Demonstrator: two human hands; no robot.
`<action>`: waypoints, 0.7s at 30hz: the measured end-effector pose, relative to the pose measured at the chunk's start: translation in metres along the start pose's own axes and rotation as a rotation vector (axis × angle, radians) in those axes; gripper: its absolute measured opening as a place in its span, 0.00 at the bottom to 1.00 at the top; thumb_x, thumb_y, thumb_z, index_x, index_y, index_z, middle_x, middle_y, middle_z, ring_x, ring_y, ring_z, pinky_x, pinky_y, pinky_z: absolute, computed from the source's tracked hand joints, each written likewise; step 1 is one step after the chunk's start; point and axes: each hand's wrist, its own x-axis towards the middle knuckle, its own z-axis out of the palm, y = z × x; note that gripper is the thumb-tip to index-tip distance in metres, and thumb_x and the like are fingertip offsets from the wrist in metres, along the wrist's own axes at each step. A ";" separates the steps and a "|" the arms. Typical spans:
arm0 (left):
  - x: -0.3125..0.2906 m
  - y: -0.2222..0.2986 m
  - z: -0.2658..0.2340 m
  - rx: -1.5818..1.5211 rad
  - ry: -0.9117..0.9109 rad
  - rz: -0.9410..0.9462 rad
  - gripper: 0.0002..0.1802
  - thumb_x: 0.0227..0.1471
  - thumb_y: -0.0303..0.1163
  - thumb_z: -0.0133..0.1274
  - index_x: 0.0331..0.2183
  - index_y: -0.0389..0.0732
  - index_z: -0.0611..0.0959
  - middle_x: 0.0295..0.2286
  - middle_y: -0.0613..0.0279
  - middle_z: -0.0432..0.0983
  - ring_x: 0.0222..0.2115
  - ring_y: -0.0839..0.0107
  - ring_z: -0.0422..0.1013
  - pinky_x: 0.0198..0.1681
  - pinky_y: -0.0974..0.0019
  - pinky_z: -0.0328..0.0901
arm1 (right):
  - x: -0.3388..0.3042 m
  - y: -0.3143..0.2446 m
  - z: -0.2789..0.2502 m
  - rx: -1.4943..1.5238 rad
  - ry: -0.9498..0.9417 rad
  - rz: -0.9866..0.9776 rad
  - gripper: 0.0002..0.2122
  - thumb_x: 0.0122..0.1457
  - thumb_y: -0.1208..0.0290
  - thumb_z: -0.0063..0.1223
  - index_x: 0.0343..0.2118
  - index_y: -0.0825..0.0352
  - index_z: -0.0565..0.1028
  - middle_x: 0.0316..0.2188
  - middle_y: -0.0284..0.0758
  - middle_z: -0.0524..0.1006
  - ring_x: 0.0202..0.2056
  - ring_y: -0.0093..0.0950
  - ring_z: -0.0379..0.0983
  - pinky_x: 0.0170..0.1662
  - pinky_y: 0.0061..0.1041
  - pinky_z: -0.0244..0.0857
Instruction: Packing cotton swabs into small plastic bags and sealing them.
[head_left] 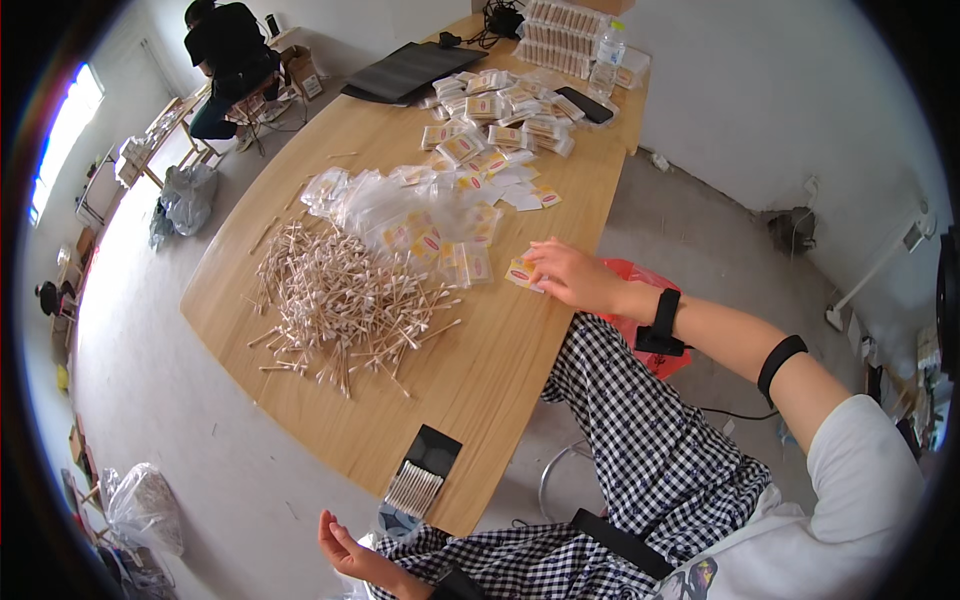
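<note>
Fingertips of the right hand (575,277) pinch a small flat packet (522,271), light, flimsy and slippery-looking, best gripped by its edges, at the desk (480,390) edge at three o'clock; left hand (350,550) hangs open, empty.

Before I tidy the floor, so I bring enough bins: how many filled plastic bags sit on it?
2. One grey bag lies by the table's far left corner; one clear bag sits at the lower left. Others may be hidden beyond view.

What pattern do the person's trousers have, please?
The trousers are black-and-white check, clearest in the head view.
</note>
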 end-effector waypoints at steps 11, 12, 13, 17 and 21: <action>-0.002 -0.009 0.009 -0.152 0.020 -0.321 0.14 0.61 0.35 0.51 0.44 0.38 0.81 0.40 0.66 0.79 0.40 0.75 0.72 0.42 0.70 0.63 | 0.052 0.021 -0.003 0.377 -0.119 0.660 0.25 0.38 0.65 0.73 0.38 0.67 0.72 0.35 0.38 0.77 0.40 0.31 0.74 0.42 0.29 0.68; -0.002 -0.010 0.007 -0.145 0.004 -0.311 0.14 0.61 0.35 0.51 0.44 0.38 0.81 0.40 0.66 0.79 0.40 0.75 0.72 0.42 0.70 0.63 | 0.057 0.021 -0.001 0.388 -0.132 0.678 0.25 0.36 0.66 0.73 0.38 0.68 0.73 0.35 0.38 0.77 0.39 0.30 0.75 0.42 0.29 0.69; -0.003 -0.012 0.005 -0.137 -0.012 -0.301 0.13 0.61 0.35 0.51 0.44 0.37 0.81 0.39 0.66 0.79 0.40 0.75 0.72 0.42 0.71 0.63 | 0.060 0.021 0.000 0.388 -0.136 0.671 0.25 0.36 0.66 0.73 0.38 0.68 0.73 0.35 0.38 0.77 0.39 0.30 0.75 0.42 0.29 0.69; -0.005 -0.012 0.005 -0.129 -0.035 -0.306 0.13 0.61 0.33 0.51 0.44 0.36 0.81 0.39 0.64 0.78 0.39 0.76 0.72 0.42 0.72 0.63 | 0.067 0.025 0.005 0.446 -0.213 0.660 0.24 0.34 0.68 0.73 0.36 0.70 0.74 0.33 0.36 0.78 0.35 0.27 0.75 0.37 0.27 0.68; -0.002 -0.014 0.014 -0.152 -0.062 -0.283 0.13 0.60 0.32 0.51 0.43 0.35 0.81 0.38 0.63 0.78 0.38 0.76 0.72 0.41 0.72 0.64 | 0.061 0.053 0.003 0.455 -0.099 0.556 0.21 0.39 0.68 0.72 0.35 0.69 0.74 0.30 0.31 0.77 0.30 0.23 0.74 0.30 0.24 0.66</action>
